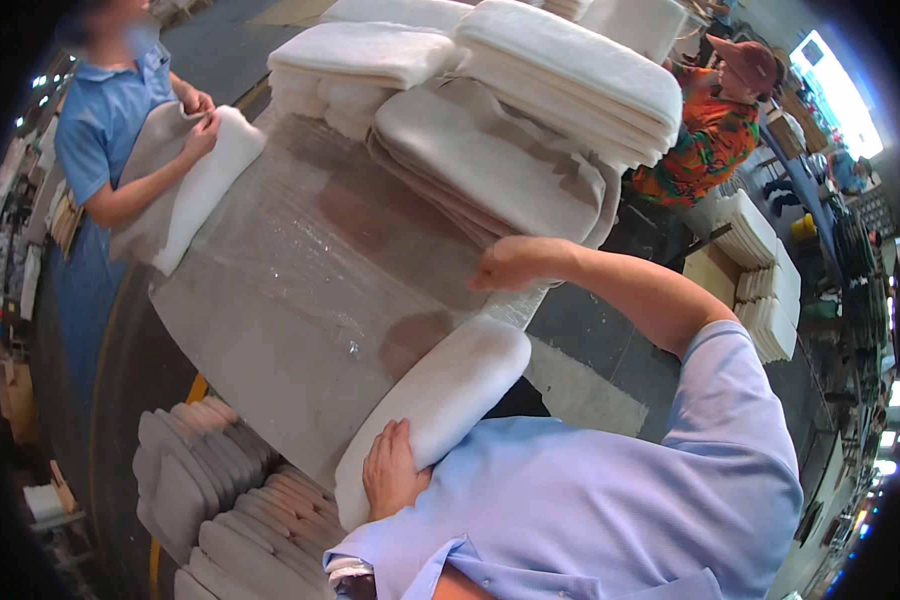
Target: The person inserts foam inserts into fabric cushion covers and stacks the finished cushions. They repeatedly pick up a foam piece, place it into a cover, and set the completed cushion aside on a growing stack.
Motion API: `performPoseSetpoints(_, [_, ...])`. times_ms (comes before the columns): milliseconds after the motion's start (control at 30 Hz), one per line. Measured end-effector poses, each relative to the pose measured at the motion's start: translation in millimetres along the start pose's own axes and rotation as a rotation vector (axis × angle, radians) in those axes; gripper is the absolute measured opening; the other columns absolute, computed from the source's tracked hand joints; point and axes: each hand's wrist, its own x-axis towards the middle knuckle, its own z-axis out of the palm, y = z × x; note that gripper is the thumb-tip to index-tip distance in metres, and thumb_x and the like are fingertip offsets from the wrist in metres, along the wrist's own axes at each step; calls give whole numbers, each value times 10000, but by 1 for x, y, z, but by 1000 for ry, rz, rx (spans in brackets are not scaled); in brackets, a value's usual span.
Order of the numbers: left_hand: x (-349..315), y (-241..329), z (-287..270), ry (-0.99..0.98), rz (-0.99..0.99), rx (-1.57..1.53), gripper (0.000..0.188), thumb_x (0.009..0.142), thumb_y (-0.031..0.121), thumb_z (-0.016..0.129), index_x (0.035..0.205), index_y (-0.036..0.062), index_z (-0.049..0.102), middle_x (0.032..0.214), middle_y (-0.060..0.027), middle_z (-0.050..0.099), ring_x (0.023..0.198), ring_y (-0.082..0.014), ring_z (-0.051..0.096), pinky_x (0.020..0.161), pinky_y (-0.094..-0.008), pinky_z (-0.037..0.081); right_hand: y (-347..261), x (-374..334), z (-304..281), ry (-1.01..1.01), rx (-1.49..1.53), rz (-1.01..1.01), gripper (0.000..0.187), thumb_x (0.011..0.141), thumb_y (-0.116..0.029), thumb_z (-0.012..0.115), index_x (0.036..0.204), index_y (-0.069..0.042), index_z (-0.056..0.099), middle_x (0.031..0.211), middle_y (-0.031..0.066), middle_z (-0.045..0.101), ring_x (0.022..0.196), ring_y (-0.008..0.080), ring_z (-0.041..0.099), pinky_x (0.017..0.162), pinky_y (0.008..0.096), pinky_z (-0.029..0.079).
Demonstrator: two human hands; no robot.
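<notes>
A long white padded piece (445,405) with rounded ends lies along the near edge of the plastic-covered table (270,310). My left hand (395,470) rests on its near end, fingers stretched flat over the surface. Farther up, my right hand (515,265) is beside the near edge of a stack of grey-beige fabric pieces (500,165). Its fingers are curled together, and whatever may be between them is hidden. The top piece of that stack shows a pale, fluffy face.
Folded white padding (570,75) is piled at the table's far side. On the left a co-worker in blue (115,130) handles a grey-and-white piece (205,185). Another person (705,140) stands at the far right. Grey pads (205,460) are stacked below the table's left side.
</notes>
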Motion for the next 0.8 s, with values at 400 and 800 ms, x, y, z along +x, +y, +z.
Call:
performPoseSetpoints(400, [-4,9,-2,13,-18,-26,839,730,187,862,1484,90,506,1507,-176,555,1367,-363,533,1093,-490,439,-26,24,61,-362,-314,-134,484,1041,-398,496,1127,-20,785,1095,220,760,1036,423,701,903,524,537])
performPoseSetpoints(800, [-4,17,-3,-12,-72,11,808,725,154,847,1463,82,526,1506,-177,557,1373,-345,530,1111,-489,424,-23,91,111,-448,-304,-391,463,1039,-347,527,1020,40,778,952,255,758,774,403,727,667,522,568])
